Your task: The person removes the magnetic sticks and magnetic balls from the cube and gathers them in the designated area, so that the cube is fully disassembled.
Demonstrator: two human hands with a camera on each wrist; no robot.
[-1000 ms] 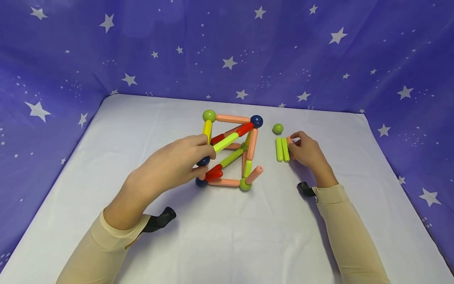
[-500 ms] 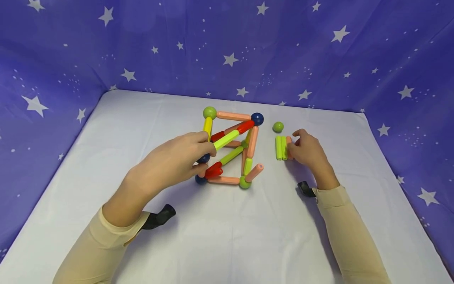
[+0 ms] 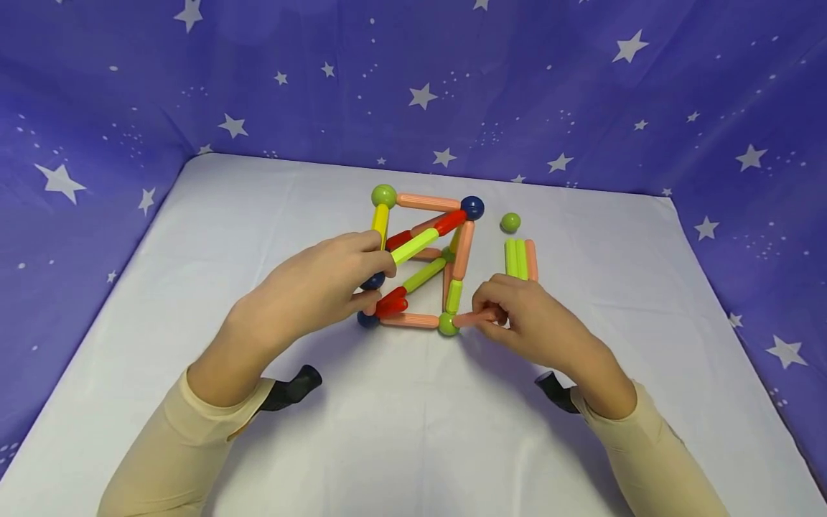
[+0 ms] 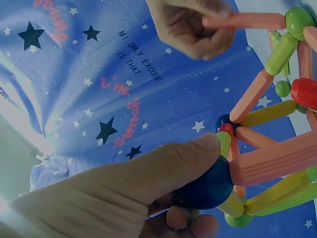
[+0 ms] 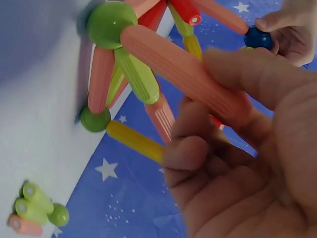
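A frame of coloured magnetic rods and balls stands mid-table, green ball (image 3: 384, 196) and navy ball (image 3: 472, 208) at its top. My left hand (image 3: 316, 287) grips the upper navy ball (image 4: 205, 186) at the near left corner, thumb over it and fingers beneath. My right hand (image 3: 533, 319) pinches a pink rod (image 5: 183, 69) between thumb and fingers. That rod's far end meets the green ball (image 5: 111, 25) at the frame's near right bottom corner. A red rod (image 3: 392, 305) sticks out near the lower navy ball (image 3: 368, 318).
Right of the frame, two lime rods (image 3: 516, 257) and a pink rod (image 3: 532, 260) lie side by side, partly behind my right hand. A loose green ball (image 3: 510, 222) rests beyond them. A starry blue cloth (image 3: 420, 93) rises behind the white table (image 3: 413, 431).
My right hand has left the loose rods and moved left and nearer to pinch the pink rod at the frame's corner. That rod has swung lower. My left hand keeps its hold.
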